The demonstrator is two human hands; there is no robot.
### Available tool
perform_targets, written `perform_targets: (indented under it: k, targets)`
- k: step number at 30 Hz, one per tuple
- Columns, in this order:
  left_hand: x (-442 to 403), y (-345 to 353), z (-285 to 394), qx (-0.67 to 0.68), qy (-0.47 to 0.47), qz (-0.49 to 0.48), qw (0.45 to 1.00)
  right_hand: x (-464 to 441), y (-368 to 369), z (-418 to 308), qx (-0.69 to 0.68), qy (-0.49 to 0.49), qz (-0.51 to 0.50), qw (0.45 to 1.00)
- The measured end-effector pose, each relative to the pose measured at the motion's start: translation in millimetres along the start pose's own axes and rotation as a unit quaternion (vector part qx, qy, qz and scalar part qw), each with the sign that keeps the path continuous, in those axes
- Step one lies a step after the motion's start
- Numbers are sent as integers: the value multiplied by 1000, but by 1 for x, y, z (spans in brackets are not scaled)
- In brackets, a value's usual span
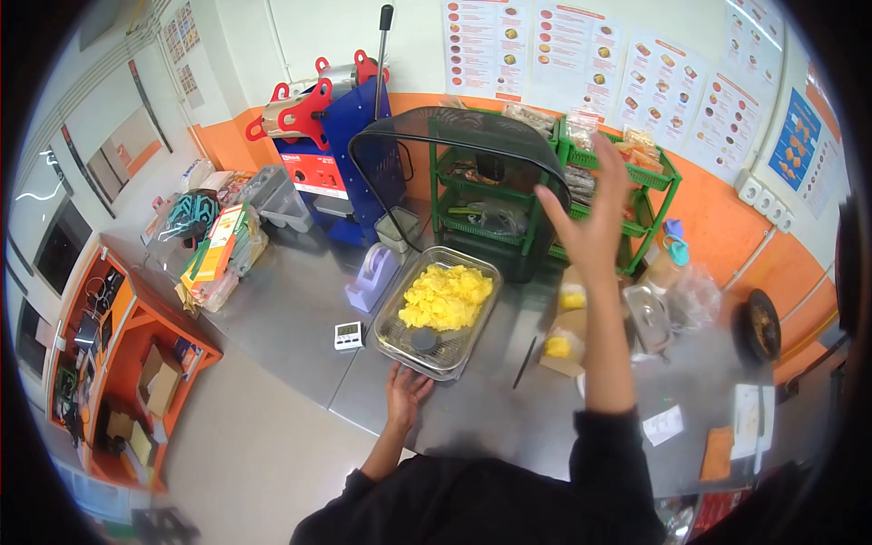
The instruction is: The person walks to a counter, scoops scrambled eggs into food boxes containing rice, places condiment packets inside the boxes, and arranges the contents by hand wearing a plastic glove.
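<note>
A rectangular metal tray with a mesh basket stands on the counter, filled with yellow, crumpled food pieces. A dark round object lies at the basket's near end. My left hand has its fingers spread at the tray's near edge; they look to be touching it or just under its rim. Raised over the counter on the right, my right hand is open, its fingers apart. Its thumb is near the rim of a black mesh food cover, tilted up behind the tray; contact I cannot tell.
A lilac tape dispenser and a white digital timer sit left of the tray. Behind are a blue-and-red press machine and green shelf baskets. Rightward lie a black stick, a cardboard box and a metal container.
</note>
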State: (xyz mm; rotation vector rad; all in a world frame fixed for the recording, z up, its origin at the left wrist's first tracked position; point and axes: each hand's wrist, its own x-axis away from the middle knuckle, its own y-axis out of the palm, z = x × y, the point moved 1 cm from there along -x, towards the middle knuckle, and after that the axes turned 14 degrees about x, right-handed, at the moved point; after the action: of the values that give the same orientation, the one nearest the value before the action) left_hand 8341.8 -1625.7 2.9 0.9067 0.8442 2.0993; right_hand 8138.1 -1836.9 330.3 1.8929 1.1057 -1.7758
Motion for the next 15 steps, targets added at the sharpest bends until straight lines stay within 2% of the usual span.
perform_targets:
  k: [1,3,6,8,10,12,15]
  targets:
    - [-1,-1,-2,0,-4,-12,1000,-11,15,7,-3,-16,-48,999]
    - [0,0,-8,9,-5,-28,1000,-6,50,22,-192,20,-157,968]
    - [-5,8,-15,22,-2,-53,998,18,29,-12,-128,-11,-98,987]
    - [-4,2,-16,20,-4,-52,998,58,7,-36,-111,36,-151,982]
    - [-13,-10,0,32,-20,-11,999,107,-11,-55,-134,45,-191,971]
    - [2,4,38,112,29,4,993,165,-19,-64,-152,-1,-174,973]
    - [37,28,95,190,98,-46,976,253,-35,-78,-148,-47,-180,971]
